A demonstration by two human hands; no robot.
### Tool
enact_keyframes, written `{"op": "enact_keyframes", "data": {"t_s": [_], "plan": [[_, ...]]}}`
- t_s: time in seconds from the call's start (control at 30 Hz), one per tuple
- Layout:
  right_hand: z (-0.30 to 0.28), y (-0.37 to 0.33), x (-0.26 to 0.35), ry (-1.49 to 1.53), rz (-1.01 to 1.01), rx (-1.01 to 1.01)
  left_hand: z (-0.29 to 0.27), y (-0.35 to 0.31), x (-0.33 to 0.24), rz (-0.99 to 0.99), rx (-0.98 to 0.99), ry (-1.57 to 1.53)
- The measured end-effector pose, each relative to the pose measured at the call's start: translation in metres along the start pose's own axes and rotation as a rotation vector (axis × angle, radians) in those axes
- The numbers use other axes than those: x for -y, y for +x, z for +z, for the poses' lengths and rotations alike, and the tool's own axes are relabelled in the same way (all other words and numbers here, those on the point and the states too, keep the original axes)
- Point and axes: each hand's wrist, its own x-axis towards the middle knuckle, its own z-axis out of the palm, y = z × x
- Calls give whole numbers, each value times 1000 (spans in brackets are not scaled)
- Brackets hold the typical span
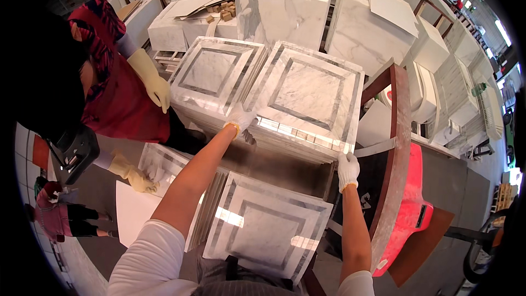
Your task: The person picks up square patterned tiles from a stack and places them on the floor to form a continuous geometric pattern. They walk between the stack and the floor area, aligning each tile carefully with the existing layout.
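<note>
A square polished marble panel [308,92], white with grey inlaid bands, lies on top of a stack in front of me. My left hand [240,119], in a white knit glove, grips its near left corner. At the near right corner, my right hand [348,170], gloved the same way, has its fingers closed over the edge. Both arms are stretched forward. Beside it on the left stands another stack of similar panels [211,74]. Closer to my body is a further banded marble panel [267,225], which neither hand touches.
A co-worker in a red apron [129,98] and cream rubber gloves [152,83] stands at the left. Large marble blocks [287,5] fill the back. A dark red metal frame [399,131] and a red plastic shell [406,203] are on the right. Farther left, another person [57,214] bends.
</note>
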Motion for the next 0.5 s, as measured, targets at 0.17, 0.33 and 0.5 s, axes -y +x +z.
{"op": "enact_keyframes", "data": {"t_s": [0.17, 0.33, 0.5], "plan": [[-25, -3, 18, -131, 69, -14, -12, -5, 8, -121, 254, -152], [-44, 29, -8, 441, 230, 43, 13, -9, 15, -157, 222, -191], [-72, 33, 52, 391, 294, 286, 3, -17, 21, -71, 456, -643]]}}
